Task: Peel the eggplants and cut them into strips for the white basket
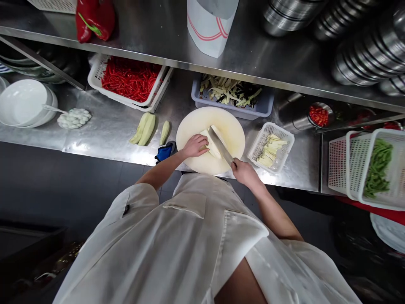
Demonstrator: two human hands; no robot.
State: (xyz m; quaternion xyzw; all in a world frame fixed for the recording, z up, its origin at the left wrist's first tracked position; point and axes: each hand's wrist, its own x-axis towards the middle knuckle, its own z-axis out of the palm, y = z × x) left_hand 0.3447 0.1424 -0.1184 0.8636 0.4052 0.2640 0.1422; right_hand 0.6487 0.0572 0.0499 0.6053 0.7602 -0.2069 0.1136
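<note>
My right hand (243, 172) is wrapped round the handle of a kitchen knife (221, 146). Its blade lies slantwise across a pale peeled eggplant (215, 151) on the round cutting board (232, 122). From the left, the bent fingers of my left hand (195, 146) grip the eggplant beside the blade. To the left on the counter lie whole peeled eggplants (147, 128) and a smaller peeled piece (164, 132). Right of the board, cut eggplant strips (271, 148) sit in a white basket (253, 157). My left palm hides part of the eggplant.
A grey-blue bin (232, 112) with peelings stands behind the board. Red chillies (131, 80) fill a white basket back left. The steel shelf (152, 40) overhangs the counter. A blue-black cloth item (165, 153) lies by my left forearm. Green beans (379, 169) are far right.
</note>
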